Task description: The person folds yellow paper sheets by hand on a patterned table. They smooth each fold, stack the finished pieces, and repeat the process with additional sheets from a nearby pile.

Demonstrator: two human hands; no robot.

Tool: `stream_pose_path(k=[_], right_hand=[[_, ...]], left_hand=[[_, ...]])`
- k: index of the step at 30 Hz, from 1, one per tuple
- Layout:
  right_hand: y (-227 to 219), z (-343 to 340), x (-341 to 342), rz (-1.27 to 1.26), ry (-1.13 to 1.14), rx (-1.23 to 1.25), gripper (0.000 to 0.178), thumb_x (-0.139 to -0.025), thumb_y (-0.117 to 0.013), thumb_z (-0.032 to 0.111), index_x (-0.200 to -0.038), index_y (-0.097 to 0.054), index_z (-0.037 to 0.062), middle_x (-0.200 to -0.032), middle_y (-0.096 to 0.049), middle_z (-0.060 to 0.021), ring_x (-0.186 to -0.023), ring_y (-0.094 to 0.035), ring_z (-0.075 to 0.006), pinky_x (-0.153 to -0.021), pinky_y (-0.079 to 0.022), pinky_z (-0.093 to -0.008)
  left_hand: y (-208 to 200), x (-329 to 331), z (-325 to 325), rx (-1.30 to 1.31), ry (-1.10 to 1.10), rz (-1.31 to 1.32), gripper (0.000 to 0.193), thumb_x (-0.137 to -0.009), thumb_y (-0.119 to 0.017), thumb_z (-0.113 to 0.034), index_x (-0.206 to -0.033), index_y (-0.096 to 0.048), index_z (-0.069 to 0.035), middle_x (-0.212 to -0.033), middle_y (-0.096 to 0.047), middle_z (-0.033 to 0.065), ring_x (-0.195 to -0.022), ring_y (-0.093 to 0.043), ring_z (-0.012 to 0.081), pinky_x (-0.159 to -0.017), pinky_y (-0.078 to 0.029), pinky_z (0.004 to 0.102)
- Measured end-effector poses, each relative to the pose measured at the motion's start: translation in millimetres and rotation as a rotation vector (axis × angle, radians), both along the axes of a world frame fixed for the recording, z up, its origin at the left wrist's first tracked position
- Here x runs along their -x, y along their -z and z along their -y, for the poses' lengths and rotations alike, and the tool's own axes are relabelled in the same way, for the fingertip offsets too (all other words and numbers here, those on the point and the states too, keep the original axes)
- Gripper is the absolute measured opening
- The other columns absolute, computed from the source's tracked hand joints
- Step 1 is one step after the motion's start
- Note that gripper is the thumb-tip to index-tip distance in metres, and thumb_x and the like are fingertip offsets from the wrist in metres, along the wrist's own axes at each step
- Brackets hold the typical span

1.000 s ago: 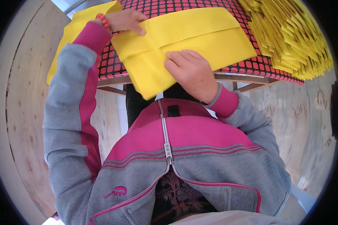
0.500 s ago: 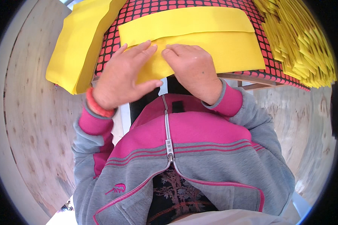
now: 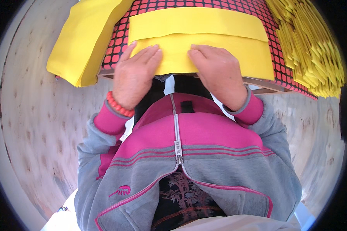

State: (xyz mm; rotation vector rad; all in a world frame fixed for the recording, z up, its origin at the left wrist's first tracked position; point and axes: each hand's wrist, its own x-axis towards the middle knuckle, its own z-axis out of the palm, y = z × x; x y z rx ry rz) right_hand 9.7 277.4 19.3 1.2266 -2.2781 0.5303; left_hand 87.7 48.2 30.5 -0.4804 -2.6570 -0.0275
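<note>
A yellow felt-like sheet (image 3: 177, 56) lies in front of me, its far part folded over into a wide flap (image 3: 196, 21) toward me. On the near left part of the sheet rests my left hand (image 3: 137, 75), open, its fingers stretched out and slightly apart. My right hand (image 3: 219, 71) lies palm down on the near right part, fingers extended and mostly hidden behind the thumb side. Bare yellow fabric shows between the two hands. A red bead bracelet (image 3: 120, 106) circles my left wrist.
The sheet lies on a surface covered in red-and-black checked cloth (image 3: 112, 54). A stack of yellow sheets (image 3: 75, 44) hangs over its left edge. Many folded yellow pieces (image 3: 316, 54) are piled at the right. Pale wood-patterned flooring (image 3: 38, 127) extends around.
My hands have moved apart: the right slid to the right and toward me, the left a little right. The sheet has shifted slightly right.
</note>
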Motion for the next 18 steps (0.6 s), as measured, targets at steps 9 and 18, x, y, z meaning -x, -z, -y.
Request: stream_pose_path(k=[9, 18], right_hand=[[-5.5, -124.5, 27.7, 0.207, 0.049, 0.01, 0.037, -0.077, -0.068, -0.006, -0.112, -0.068, 0.0058, -0.114, -0.073, -0.0114, -0.098, -0.071, -0.0344, -0.081, -0.058, -0.0383], [-20.0, -162.4, 78.8, 0.827, -0.005, 0.206, 0.021, -0.096, -0.067, 0.002, -0.117, -0.066, 0.0007, -0.093, -0.067, -0.0009, -0.079, -0.058, -0.0107, -0.073, -0.049, -0.0257]], left_hand=[[-7.6, -2.6, 54.0, -0.198, 0.036, 0.129, 0.043, -0.077, -0.067, 0.009, -0.115, -0.072, -0.01, -0.114, -0.076, 0.0079, -0.106, -0.071, 0.0282, -0.11, -0.048, 0.0485], [1.3, 18.0, 62.9, -0.833, -0.112, 0.253, 0.009, -0.098, -0.068, -0.005, -0.104, -0.067, 0.002, -0.081, -0.06, -0.0004, -0.076, -0.053, 0.0073, -0.07, -0.046, 0.0219]])
